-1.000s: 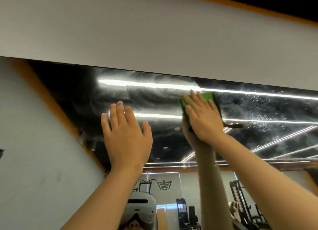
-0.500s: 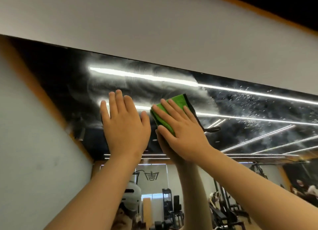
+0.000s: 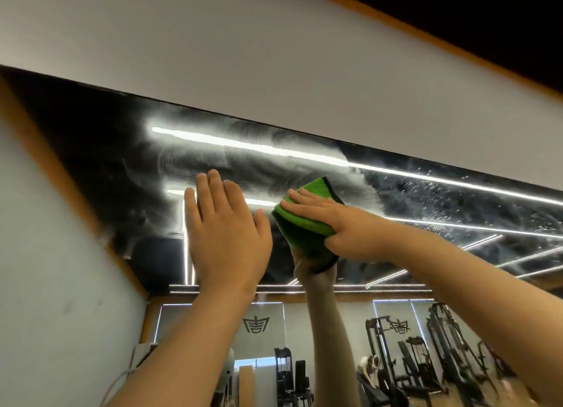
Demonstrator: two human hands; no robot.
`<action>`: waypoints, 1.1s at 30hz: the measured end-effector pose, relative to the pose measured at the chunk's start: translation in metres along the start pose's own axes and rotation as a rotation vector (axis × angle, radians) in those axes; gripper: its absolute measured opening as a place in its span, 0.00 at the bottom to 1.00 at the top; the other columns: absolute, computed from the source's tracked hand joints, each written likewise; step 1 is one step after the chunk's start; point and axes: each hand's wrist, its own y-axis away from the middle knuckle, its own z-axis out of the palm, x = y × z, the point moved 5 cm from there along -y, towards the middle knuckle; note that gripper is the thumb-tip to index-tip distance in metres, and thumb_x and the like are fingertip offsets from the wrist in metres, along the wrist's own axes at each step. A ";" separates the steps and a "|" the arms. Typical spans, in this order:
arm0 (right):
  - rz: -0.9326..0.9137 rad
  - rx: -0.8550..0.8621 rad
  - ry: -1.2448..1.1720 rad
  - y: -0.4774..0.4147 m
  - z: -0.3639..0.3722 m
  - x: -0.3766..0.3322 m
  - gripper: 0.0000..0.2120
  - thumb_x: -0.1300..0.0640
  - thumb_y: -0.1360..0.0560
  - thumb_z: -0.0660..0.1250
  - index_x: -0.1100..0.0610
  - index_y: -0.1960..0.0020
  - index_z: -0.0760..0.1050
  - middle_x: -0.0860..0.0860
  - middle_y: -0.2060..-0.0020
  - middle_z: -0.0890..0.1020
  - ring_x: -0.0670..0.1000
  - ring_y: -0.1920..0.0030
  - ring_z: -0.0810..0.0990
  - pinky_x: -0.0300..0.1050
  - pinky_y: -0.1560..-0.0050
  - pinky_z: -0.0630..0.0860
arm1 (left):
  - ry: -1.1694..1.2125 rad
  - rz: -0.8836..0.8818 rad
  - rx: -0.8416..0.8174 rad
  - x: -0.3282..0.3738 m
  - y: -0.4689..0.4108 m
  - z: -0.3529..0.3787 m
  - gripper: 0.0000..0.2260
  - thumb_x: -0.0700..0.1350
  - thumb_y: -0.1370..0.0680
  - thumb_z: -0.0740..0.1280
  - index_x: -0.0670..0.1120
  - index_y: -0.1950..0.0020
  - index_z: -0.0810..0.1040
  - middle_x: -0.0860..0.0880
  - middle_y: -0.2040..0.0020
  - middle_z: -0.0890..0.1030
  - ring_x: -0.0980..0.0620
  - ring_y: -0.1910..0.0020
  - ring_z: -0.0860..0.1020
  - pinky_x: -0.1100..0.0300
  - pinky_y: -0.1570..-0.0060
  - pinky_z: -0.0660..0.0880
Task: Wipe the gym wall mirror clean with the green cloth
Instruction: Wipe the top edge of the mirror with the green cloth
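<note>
The wall mirror (image 3: 100,175) fills the middle of the view, its top edge under a white wall band. The folded green cloth (image 3: 304,223), edged in black, lies against the glass near the top centre. My right hand (image 3: 344,226) presses it flat, fingers straight and pointing left. My left hand (image 3: 225,233) rests flat on the glass just left of the cloth, fingers spread upward. Hazy wipe swirls (image 3: 243,162) cover the glass above both hands. Fine spray droplets (image 3: 441,193) dot the mirror to the right of the cloth.
The white wall band (image 3: 274,71) with an orange trim runs above the mirror. A grey wall with an orange edge is reflected at the left (image 3: 45,284). Gym machines (image 3: 441,345) and the reflection of my right arm (image 3: 329,330) show low in the glass.
My right hand has slid the cloth left and slightly down, close to my left hand, and turned so its fingers point left. The left hand stays flat on the glass.
</note>
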 end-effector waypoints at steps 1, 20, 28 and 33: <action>-0.015 0.025 0.026 -0.001 0.004 -0.001 0.40 0.65 0.22 0.61 0.40 0.20 0.47 0.38 0.21 0.44 0.32 0.29 0.38 0.44 0.25 0.37 | 0.008 -0.003 0.008 0.000 0.000 0.000 0.27 0.52 0.18 0.57 0.35 0.26 0.66 0.35 0.24 0.65 0.37 0.23 0.61 0.42 0.24 0.54; -0.160 0.567 0.037 0.024 0.035 0.085 0.29 0.43 0.20 0.38 0.44 0.21 0.58 0.44 0.21 0.58 0.44 0.21 0.51 0.41 0.25 0.37 | 0.145 0.204 -0.053 0.114 0.019 0.007 0.24 0.49 0.17 0.61 0.44 0.22 0.64 0.47 0.21 0.63 0.50 0.21 0.57 0.56 0.23 0.46; -0.041 0.563 0.093 0.060 0.016 0.194 0.31 0.39 0.24 0.32 0.39 0.22 0.46 0.38 0.22 0.49 0.38 0.23 0.41 0.39 0.25 0.34 | 0.108 0.138 -0.016 0.144 0.027 0.037 0.29 0.57 0.20 0.50 0.43 0.24 0.67 0.45 0.23 0.66 0.48 0.22 0.60 0.49 0.22 0.52; 0.005 0.593 0.089 0.067 0.007 0.224 0.29 0.39 0.24 0.32 0.38 0.24 0.44 0.36 0.24 0.46 0.36 0.24 0.41 0.39 0.24 0.36 | 0.091 0.114 0.060 0.144 0.029 0.038 0.28 0.56 0.20 0.50 0.42 0.25 0.69 0.45 0.24 0.69 0.46 0.22 0.62 0.46 0.22 0.55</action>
